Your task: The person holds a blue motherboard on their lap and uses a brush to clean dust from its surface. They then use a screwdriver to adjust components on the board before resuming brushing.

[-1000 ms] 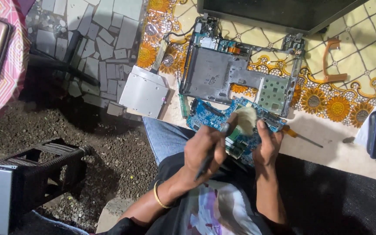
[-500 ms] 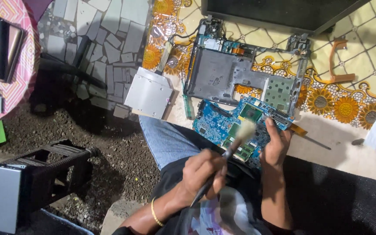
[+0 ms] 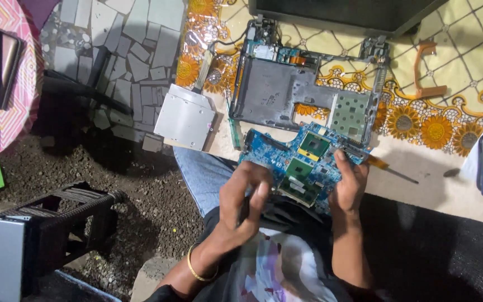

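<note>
1. The person's right hand [image 3: 349, 184] grips the far edge of a blue circuit board [image 3: 300, 165], thumb on top, holding it tilted over the lap, just below the grey laptop frame [image 3: 286, 98].
2. The left hand [image 3: 244, 198] is curled narrow around what looks like a dark brush handle, close to the board's near edge; the bristle end is hidden, so I cannot tell if it touches the board.
3. The board rests on one hand and the knee only. A firm stroke could tip it off toward the gravel floor [image 3: 141, 190].
4. The two square chips [image 3: 314, 146] face up and bare; a hard handle knocking them could scratch them, I judge.
5. A screwdriver [image 3: 392, 170] lies just beside the right hand on the patterned cloth [image 3: 437, 131]; an elbow shift may roll it off.
6. A silver drive [image 3: 184, 117] sits half over the cloth's edge, near the stone paving [image 3: 124, 61], and could slide.
</note>
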